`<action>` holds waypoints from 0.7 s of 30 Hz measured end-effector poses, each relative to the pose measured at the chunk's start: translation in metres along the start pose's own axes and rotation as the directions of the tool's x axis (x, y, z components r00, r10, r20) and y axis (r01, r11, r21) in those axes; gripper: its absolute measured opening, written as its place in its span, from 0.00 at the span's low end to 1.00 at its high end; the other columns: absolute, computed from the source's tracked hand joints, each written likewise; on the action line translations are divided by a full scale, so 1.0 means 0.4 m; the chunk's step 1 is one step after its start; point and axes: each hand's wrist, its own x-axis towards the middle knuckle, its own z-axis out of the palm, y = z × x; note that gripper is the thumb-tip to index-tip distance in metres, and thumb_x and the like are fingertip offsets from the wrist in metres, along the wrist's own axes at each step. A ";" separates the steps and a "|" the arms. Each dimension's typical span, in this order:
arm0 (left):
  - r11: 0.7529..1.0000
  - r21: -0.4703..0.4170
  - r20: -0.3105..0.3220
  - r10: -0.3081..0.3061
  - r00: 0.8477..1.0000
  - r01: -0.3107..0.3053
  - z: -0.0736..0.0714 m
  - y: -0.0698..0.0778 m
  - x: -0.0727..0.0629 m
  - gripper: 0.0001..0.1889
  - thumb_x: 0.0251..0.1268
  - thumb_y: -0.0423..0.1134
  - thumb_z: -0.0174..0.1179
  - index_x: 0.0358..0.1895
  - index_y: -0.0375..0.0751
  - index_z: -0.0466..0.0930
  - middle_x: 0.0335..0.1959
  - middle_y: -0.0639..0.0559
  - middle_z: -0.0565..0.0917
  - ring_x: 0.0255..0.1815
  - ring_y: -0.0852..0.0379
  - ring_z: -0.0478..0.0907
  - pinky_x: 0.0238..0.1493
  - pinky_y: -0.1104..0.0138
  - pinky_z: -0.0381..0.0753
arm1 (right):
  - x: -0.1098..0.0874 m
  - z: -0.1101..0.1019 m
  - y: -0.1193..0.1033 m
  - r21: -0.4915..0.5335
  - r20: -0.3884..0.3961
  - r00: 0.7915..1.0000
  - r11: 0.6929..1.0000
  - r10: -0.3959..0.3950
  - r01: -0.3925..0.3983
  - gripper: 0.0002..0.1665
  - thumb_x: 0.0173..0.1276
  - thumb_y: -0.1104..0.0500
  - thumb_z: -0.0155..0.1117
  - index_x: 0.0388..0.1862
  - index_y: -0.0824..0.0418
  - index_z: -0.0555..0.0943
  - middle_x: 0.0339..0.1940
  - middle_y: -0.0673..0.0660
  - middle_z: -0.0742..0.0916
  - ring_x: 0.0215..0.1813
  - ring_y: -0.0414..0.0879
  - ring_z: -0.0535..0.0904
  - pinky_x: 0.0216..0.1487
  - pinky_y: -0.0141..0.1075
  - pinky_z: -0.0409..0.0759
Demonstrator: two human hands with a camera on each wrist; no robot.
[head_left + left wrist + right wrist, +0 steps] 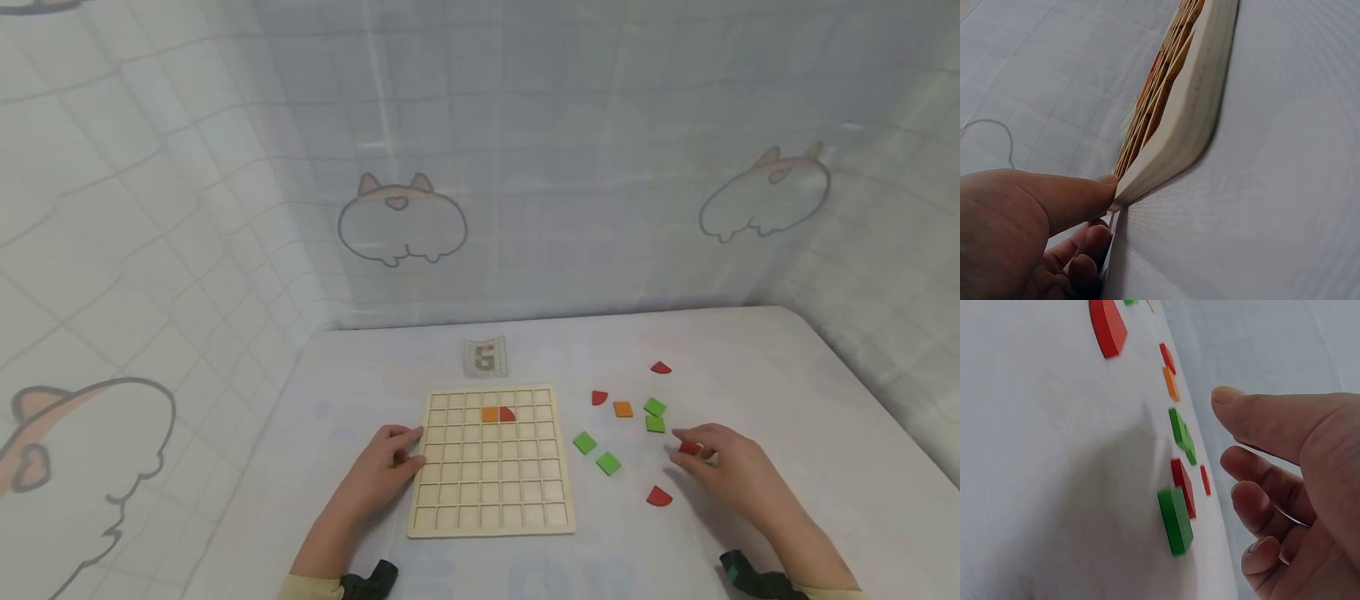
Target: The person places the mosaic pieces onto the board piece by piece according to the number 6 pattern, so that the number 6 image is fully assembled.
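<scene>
A pale wooden grid board [491, 492] lies on the table, with an orange square [490, 414] and a red quarter-circle [507, 414] side by side in its cells. My left hand [382, 471] rests at the board's left edge, thumb and fingertips against it. My right hand [731, 467] hovers over the loose pieces at the right, thumb and fingers apart with nothing between them. Below it a red piece [1183, 487] lies beside a green square [1175, 522]; in the head view the hand mostly hides that green square.
Loose green squares [608, 463], another orange square [623, 409] and several red quarter-circles [659, 497] are scattered right of the board. Behind the board lies a small card [485, 357] with a grid pattern. A patterned curtain [540, 208] surrounds the table.
</scene>
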 end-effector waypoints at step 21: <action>1.000 -0.003 0.014 -0.007 1.000 0.007 -0.003 -0.002 0.004 0.28 0.67 0.39 0.65 0.70 0.42 0.71 0.56 0.49 0.71 0.42 0.56 0.69 0.41 0.61 0.70 | -0.024 0.010 0.004 0.071 0.209 0.972 0.993 -0.104 0.091 0.21 0.57 0.46 0.77 0.50 0.47 0.88 0.46 0.44 0.84 0.47 0.43 0.78 0.48 0.42 0.80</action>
